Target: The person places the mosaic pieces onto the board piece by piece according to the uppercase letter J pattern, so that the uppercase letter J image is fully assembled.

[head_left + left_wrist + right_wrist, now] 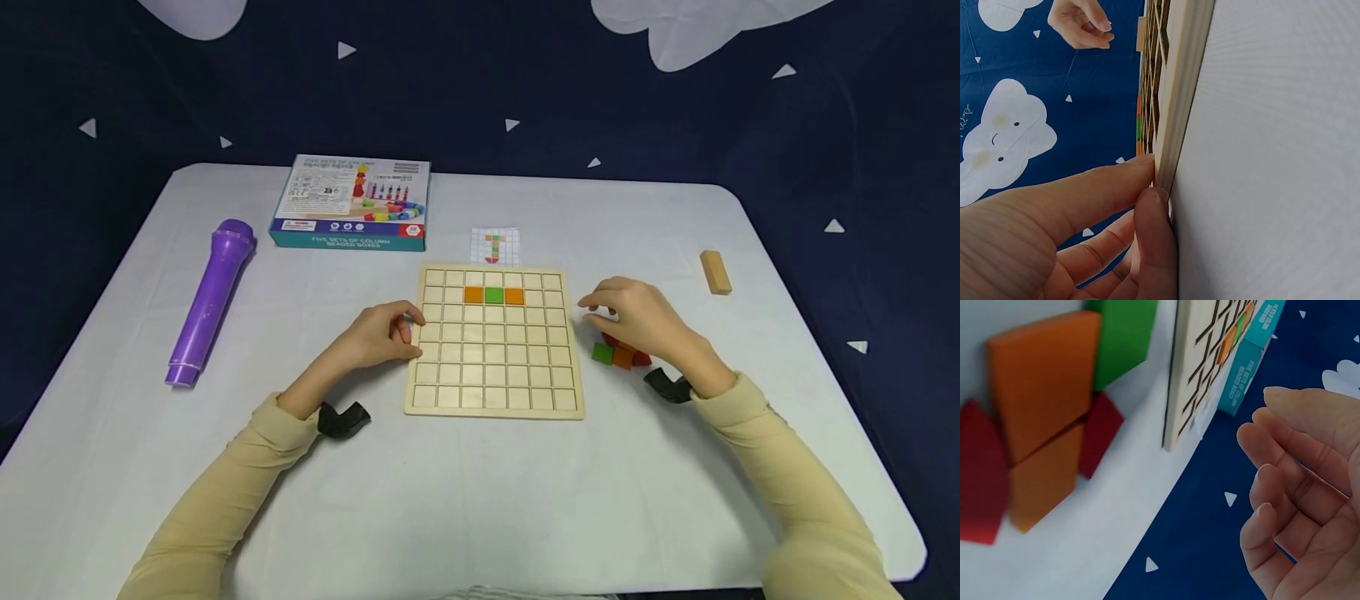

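Note:
A wooden grid board [495, 412] lies flat on the table, with an orange, a green [494, 296] and an orange square tile in a row near its far side. At its left edge my left hand [382, 335] holds the rim with thumb and fingertips; the left wrist view shows the fingertips [1154, 206] against the rim. My right hand [633, 312] hovers just right of the board, fingers loosely bent and nothing between them. Below it lie several loose tiles: a green one [603, 353], orange ones [1044, 381] and red ones [984, 478], partly hidden by that hand in the head view.
Behind the board lies a small pattern card [495, 247]. A bead-set box [352, 202] stands back left, and a purple tube [212, 304] lies at the left. A wooden block [716, 272] sits at the right. Black straps [343, 420] hang at both wrists.

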Available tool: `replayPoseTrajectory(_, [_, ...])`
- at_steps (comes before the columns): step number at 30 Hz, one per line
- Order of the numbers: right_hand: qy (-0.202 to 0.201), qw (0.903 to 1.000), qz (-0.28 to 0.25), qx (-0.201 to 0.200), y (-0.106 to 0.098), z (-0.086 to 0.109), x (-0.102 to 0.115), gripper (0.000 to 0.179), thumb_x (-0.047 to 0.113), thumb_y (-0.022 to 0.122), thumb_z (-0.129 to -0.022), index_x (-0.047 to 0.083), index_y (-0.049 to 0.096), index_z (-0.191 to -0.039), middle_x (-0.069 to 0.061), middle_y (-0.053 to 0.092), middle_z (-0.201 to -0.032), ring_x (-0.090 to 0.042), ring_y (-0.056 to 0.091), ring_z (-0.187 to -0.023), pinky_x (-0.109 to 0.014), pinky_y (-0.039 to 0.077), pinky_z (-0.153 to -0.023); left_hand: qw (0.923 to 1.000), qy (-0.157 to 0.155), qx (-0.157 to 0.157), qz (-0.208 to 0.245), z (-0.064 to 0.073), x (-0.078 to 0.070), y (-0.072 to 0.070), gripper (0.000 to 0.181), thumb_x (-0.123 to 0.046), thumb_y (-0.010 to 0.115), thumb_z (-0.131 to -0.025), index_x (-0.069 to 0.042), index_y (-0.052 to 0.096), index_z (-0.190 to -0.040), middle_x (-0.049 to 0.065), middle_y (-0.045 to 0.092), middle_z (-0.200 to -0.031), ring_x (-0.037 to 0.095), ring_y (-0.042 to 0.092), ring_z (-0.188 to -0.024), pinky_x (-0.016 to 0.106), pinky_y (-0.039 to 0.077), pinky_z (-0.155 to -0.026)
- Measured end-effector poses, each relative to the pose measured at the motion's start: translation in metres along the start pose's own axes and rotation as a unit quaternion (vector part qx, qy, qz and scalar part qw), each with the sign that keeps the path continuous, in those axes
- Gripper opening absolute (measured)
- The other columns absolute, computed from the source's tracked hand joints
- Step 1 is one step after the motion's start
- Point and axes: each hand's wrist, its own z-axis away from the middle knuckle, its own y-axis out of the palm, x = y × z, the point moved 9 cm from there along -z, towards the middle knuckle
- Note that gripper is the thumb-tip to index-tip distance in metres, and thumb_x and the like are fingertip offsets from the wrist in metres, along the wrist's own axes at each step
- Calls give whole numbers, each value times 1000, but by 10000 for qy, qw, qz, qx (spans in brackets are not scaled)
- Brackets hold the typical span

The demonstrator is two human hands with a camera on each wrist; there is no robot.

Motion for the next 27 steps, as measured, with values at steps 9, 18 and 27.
replayPoseTrajectory(9, [93, 9998, 47, -152, -7, 19, -7, 16, 8, 72, -78, 6, 73, -94, -5, 69, -81, -17, 58, -70, -30, 44, -59, 10000, 50, -19, -40, 0, -1, 0, 40, -7, 75, -73, -1, 58, -109, 6, 55, -73, 12, 47, -58, 24, 39, -56])
replayPoseTrajectory(18, [336, 9993, 76, -108, -4, 38, -21, 15, 6, 72, -77, 5, 73, -92, -3, 67, -74, -12, 54, -63, -23, 39, -54, 10000, 44, 1, -44, 0, 0, 1, 39, -7, 75, -74, -1, 58, -109, 6, 55, -73, 13, 47, -58, 24, 40, -57])
replayPoseTrajectory(27, [768, 9970, 62, 4, 2, 56, -43, 14, 8, 73, -76, 4, 73, -90, -4, 67, -71, -11, 50, -59, -22, 38, -52, 10000, 41, 1, -21, 0, 0, 1, 39, -7, 75, -74, 0, 58, -109, 6, 55, -73, 13, 47, -58, 23, 39, -56])
